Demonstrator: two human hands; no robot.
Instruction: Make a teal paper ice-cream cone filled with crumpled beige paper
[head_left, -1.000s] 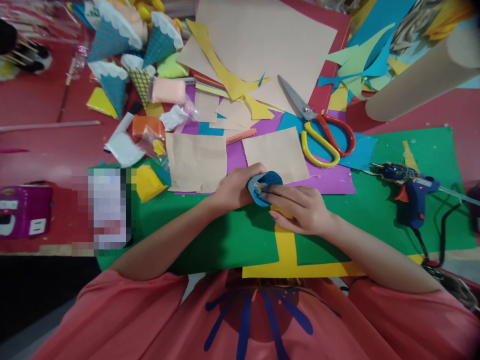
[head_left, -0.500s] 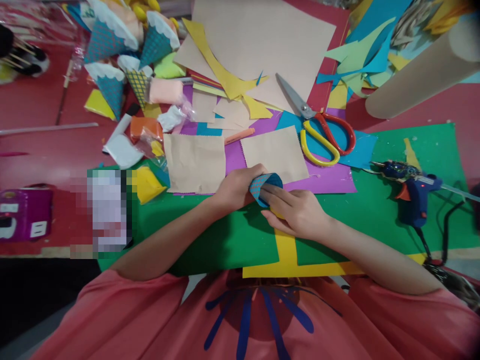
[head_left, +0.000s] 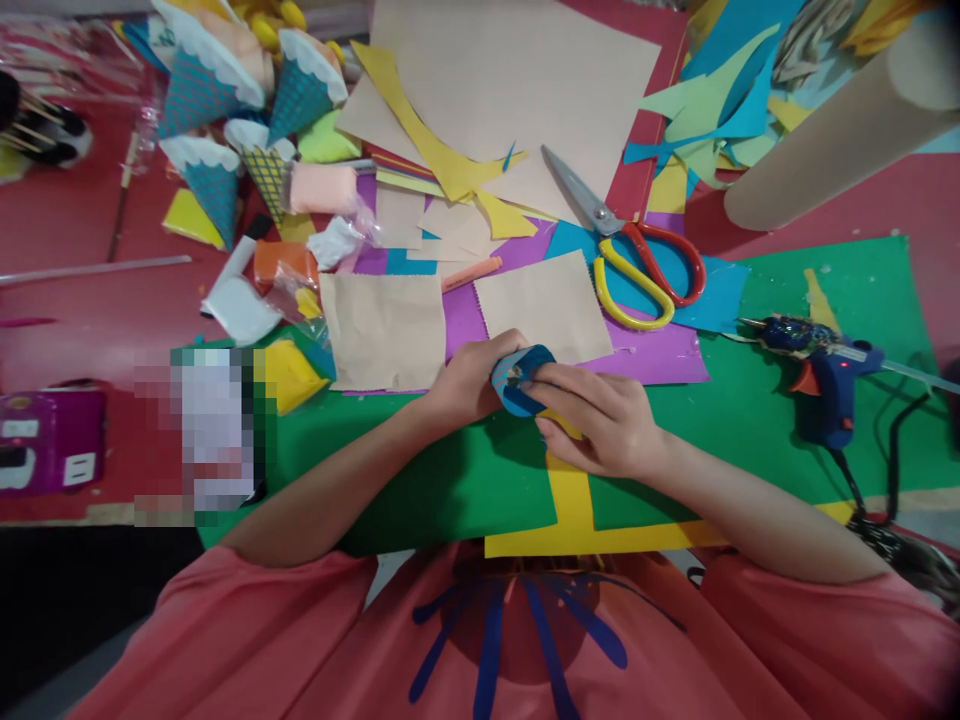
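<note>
The left hand (head_left: 472, 378) grips a blue paper cone (head_left: 519, 403) near the bench's (head_left: 90, 340) front edge; the right hand (head_left: 611, 420), any pinch unclear, has eased outward; work inside seems unfinished.

Soft, dim light
We see a shadow on the green sheet (head_left: 480, 490), pixelation at left and stretched edges.
</note>
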